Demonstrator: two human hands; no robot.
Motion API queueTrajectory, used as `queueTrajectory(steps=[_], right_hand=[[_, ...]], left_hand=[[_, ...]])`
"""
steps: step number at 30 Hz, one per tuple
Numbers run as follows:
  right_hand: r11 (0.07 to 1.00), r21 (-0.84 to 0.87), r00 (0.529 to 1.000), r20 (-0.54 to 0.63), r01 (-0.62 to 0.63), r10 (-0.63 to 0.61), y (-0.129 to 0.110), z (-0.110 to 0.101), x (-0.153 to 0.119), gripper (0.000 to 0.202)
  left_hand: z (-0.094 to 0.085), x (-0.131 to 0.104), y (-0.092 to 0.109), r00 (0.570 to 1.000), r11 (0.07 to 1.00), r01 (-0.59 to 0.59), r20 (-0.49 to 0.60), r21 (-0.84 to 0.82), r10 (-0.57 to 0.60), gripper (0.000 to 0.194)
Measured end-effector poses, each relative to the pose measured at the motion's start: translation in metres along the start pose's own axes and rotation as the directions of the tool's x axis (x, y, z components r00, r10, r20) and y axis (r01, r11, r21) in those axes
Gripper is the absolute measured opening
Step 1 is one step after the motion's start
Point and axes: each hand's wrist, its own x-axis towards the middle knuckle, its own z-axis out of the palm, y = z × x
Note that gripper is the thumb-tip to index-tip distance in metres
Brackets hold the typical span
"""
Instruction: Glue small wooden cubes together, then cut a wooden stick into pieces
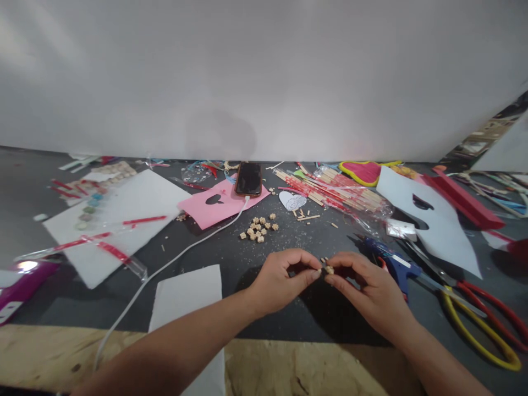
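Note:
My right hand (pixel 367 286) pinches a small beige wooden cluster (pixel 329 269) between thumb and fingertips, above the dark tabletop. Close to its left side, my left hand (pixel 284 278) is closed in a pinch; what its fingertips hold is too small to name. A loose pile of similar beige pieces (pixel 258 228) lies beyond my left hand. Short cut sticks (pixel 307 218) and a white paper heart (pixel 292 200) are behind the hands. To the right of my right hand lies a blue glue gun (pixel 390 258).
Yellow-handled scissors (pixel 474 330) and red-handled scissors (pixel 495 308) lie at right. Bagged sticks (pixel 346 192) are behind. A phone (pixel 248 179) on pink paper (pixel 198 208) trails a white cable (pixel 177 250). White sheets (pixel 136 203) lie left, before a pale wall (pixel 264 77).

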Motion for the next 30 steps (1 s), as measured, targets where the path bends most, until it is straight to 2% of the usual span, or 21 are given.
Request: queueTrajectory(steps=[5,14,23,30], right_hand=[[0.995,0.064,0.997,0.024,-0.077,0.075,-0.0012,0.0018,-0.002,0.013],[0.995,0.097,0.999,-0.023,-0.039,0.042,0.0012,0.0031,-0.0008,0.014],[0.992,0.109,0.998,0.028,-0.061,0.059,-0.0008,0.0071,-0.0025,0.012],[0.991,0.11,0.996,0.056,-0.075,0.069,-0.0019,0.0074,-0.0029,0.011]], left_hand=[[0.0007,-0.0007,0.0,1.0,1.0,-0.002,-0.001,0.012,0.002,0.011],[-0.0002,-0.0001,-0.0002,0.999,0.998,-0.033,0.008,0.05,0.033,0.012],[-0.0009,-0.0004,0.0016,0.988,0.969,-0.156,0.022,0.189,0.155,0.01],[0.0,-0.0005,0.0012,0.993,0.973,-0.117,-0.003,0.198,0.12,0.008]])
